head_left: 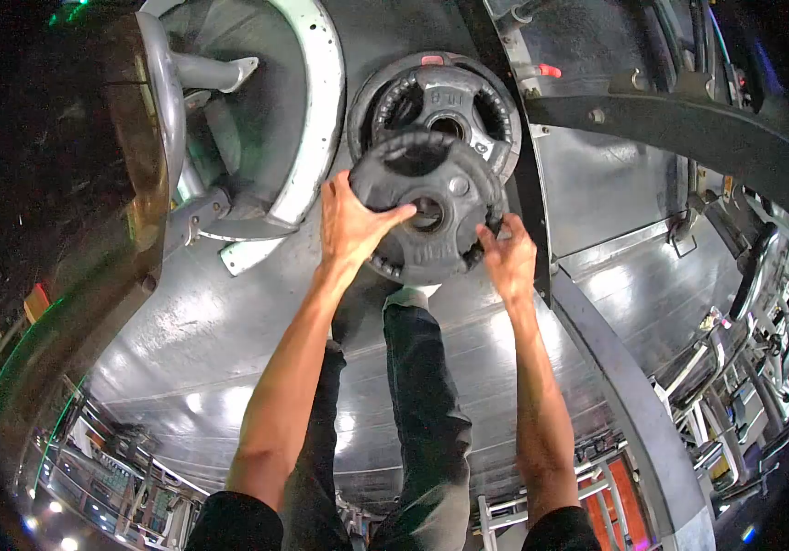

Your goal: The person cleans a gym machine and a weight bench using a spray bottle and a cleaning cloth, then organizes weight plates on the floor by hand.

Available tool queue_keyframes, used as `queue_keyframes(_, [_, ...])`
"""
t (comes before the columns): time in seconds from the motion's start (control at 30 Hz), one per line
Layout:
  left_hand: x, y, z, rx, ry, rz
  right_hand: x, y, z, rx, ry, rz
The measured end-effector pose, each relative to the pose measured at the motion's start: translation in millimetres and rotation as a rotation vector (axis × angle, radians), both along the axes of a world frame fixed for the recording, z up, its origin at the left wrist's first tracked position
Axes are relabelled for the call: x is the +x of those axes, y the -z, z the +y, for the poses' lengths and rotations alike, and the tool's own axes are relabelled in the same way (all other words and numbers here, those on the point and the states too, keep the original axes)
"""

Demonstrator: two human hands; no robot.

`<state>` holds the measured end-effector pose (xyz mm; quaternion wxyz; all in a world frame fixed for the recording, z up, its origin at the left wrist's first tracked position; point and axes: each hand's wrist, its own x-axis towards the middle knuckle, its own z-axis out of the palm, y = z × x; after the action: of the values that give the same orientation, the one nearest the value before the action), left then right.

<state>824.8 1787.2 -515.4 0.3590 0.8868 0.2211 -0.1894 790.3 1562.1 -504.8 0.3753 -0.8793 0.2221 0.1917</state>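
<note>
Between my two hands is a dark grey weight plate (454,243) with grip cut-outs and a round centre hole. My left hand (353,220) grips its left edge, the thumb reaching across the face to the hole. On the right edge, the fingers of my right hand (508,255) curl through a grip cut-out. Just beyond, more weight plates (456,95) lie stacked on the floor, the largest with a small red mark at its rim. The plate I hold overlaps the near side of that stack in this view.
A curved white and grey machine frame (321,92) stands left of the stack. Along the right runs a dark steel beam (615,367), with a thick black bar (661,119) above it. My legs (422,376) are below the plate, on the dark shiny floor (192,321).
</note>
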Motion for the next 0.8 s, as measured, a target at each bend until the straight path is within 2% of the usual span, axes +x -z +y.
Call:
queue_keyframes(0.07, [24.5, 1.8, -4.4, -0.016, 0.001, 0.000, 22.2, 8.9, -7.6, -0.068, -0.019, 0.005])
queue_keyframes(0.17, [54.8, 8.7, -11.6, 0.033, 0.039, -0.074, 59.5, -0.6, -9.6, -0.037, -0.017, -0.004])
queue_keyframes(0.23, [74.4, 17.3, -13.6, -0.077, -0.003, -0.016, 74.5, 13.2, -18.2, 0.030, -0.002, -0.064])
queue_keyframes(0.3, [87.6, 20.9, -16.2, -0.002, 0.048, -0.070, 88.8, 31.8, -25.5, -0.108, 0.003, -0.100])
queue_keyframes(0.37, [97.6, 22.0, -19.5, 0.043, 0.064, -0.080, 101.3, 37.7, -31.3, -0.085, -0.015, -0.150])
queue_keyframes(0.5, [110.3, 27.7, -21.3, -0.014, 0.029, -0.046, 117.2, 41.7, -37.0, -0.129, -0.041, -0.043])
queue_keyframes(0.57, [113.7, 32.1, -16.7, -0.195, -0.008, 0.064, 120.0, 47.3, -38.7, -0.156, -0.061, -0.045])
queue_keyframes(0.67, [104.3, 38.1, -19.7, -0.146, -0.061, -0.039, 120.1, 49.6, -39.6, -0.074, -0.045, -0.072])
queue_keyframes(0.8, [100.4, 40.7, -20.6, -0.139, -0.067, -0.031, 117.5, 75.7, -48.4, -0.128, -0.142, -0.053])
